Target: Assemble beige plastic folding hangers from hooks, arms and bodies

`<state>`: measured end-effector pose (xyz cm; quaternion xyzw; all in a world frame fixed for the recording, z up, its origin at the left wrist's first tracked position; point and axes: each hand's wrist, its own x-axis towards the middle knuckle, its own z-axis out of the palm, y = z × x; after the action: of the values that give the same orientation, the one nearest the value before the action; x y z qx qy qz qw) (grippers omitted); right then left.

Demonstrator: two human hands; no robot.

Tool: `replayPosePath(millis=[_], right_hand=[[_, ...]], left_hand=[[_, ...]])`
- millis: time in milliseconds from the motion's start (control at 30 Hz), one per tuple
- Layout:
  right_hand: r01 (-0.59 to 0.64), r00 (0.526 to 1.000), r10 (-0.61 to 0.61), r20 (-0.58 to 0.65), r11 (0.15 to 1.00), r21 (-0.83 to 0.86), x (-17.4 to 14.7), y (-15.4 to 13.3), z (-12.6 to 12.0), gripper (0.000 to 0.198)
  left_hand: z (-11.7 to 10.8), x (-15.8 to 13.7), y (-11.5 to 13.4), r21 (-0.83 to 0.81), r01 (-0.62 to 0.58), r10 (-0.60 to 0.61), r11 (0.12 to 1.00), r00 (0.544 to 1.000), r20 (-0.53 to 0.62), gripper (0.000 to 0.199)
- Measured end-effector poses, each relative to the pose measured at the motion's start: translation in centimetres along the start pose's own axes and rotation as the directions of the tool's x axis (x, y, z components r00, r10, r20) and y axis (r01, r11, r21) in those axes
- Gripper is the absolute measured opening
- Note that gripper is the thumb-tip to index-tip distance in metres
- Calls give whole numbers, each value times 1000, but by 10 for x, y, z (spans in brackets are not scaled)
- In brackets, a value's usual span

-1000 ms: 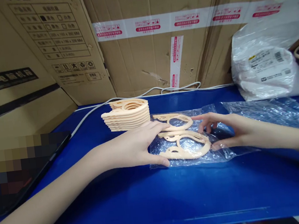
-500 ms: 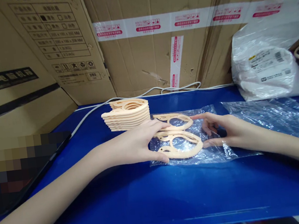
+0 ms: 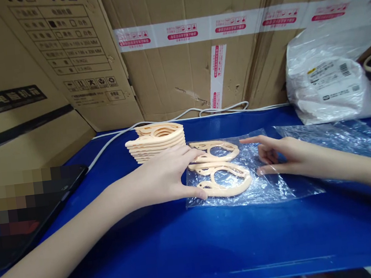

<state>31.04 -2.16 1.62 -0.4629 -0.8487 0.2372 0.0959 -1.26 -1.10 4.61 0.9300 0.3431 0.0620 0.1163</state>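
Observation:
Two beige plastic folding hangers point(image 3: 233, 189) lie one in front of the other on a clear plastic bag point(image 3: 271, 189); whether they are inside it I cannot tell. My left hand point(image 3: 168, 176) grips them at their left ends, with the thumb on the near one and the fingers over the far one. To the right, over the bag, is my right hand point(image 3: 276, 155), apart from the hangers. Its index finger and thumb are stretched out, the other fingers are curled, and it holds nothing. Behind my left hand stands a stack of several more hangers point(image 3: 155, 142).
A blue table point(image 3: 197, 244) carries everything. On the left lies a dark flat device point(image 3: 72, 176), partly blurred out. A white cable point(image 3: 112, 140) runs along the back by the cardboard boxes point(image 3: 172, 78). A white plastic package point(image 3: 333, 86) and another clear bag point(image 3: 333, 140) lie right.
My right hand has drawn back slightly to the right, off the right ends of the hangers. My left hand remains on the hangers, its fingers shifted slightly left.

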Motion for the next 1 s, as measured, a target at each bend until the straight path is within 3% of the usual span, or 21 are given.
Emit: replayPosePath(millis=[400, 567, 700, 767, 1000], right_hand=[[-29, 1000, 29, -12, 999, 19, 0, -4, 0, 72], [-27, 999, 28, -18, 999, 20, 1, 0, -1, 72], [-42, 997, 39, -65, 998, -40, 1, 6, -2, 71], [-45, 995, 38, -94, 997, -69, 1, 8, -4, 70], [-35, 988, 12, -154, 988, -149, 3, 8, -7, 70]], left_hand=[[-1, -2, -2, -41, 3, -2, 999, 1000, 31, 74], [-20, -5, -2, -72, -86, 78, 994, 991, -112, 72], [-45, -10, -20, -32, 39, -46, 999, 959, -281, 71], [-56, -13, -35, -29, 110, -113, 994, 945, -305, 71], [-68, -20, -90, -53, 354, -358, 934, 919, -163, 75]])
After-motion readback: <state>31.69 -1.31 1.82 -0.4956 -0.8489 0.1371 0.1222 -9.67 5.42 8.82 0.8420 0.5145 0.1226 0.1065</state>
